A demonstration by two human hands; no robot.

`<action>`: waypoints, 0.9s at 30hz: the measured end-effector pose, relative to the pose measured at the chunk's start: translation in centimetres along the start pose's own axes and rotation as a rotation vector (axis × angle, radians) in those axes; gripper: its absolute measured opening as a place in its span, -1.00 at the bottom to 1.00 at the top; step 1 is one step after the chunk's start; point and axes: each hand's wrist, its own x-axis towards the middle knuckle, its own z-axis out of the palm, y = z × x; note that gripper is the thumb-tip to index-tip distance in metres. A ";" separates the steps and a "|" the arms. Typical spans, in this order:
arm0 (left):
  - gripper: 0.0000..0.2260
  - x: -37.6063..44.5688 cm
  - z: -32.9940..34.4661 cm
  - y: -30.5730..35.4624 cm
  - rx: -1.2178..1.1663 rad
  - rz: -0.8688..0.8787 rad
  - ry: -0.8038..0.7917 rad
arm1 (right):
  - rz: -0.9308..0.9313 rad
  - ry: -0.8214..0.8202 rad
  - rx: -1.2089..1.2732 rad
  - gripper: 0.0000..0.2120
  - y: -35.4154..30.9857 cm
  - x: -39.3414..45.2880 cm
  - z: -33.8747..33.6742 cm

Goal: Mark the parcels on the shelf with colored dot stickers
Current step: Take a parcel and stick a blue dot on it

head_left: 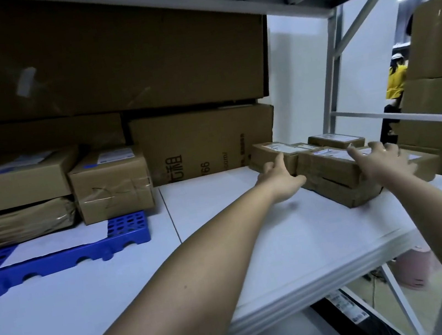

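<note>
A cluster of small brown parcels (330,170) with white labels lies at the right end of the white shelf (253,234), two of them stacked. My left hand (282,179) rests fingers spread against the left side of the stack. My right hand (381,160) lies with spread fingers over the top parcel's right end. Neither hand visibly holds a sticker. Two more parcels (272,152) (337,140) sit just behind the stack. A taped box (112,184) at the left carries a blue mark on its top.
Large cardboard boxes (204,144) fill the back of the shelf. A blue perforated plastic pallet (60,256) with a white sheet on it lies at the left. Grey shelf uprights (334,68) stand at the right. A person in yellow (397,81) stands beyond, beside stacked cartons.
</note>
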 end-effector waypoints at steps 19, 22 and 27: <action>-0.45 -0.8 4.6 2.3 -0.479 -0.174 -0.241 | 0.230 -0.224 0.923 -0.68 1.9 -3.0 1.9; -0.43 -1.4 4.4 2.2 -0.561 -0.210 -0.143 | 0.210 -0.132 0.989 -0.67 0.9 -5.0 2.4; -0.37 -2.8 3.0 0.7 -0.610 -0.233 0.062 | 0.145 0.040 1.151 -0.72 -2.3 -8.5 2.9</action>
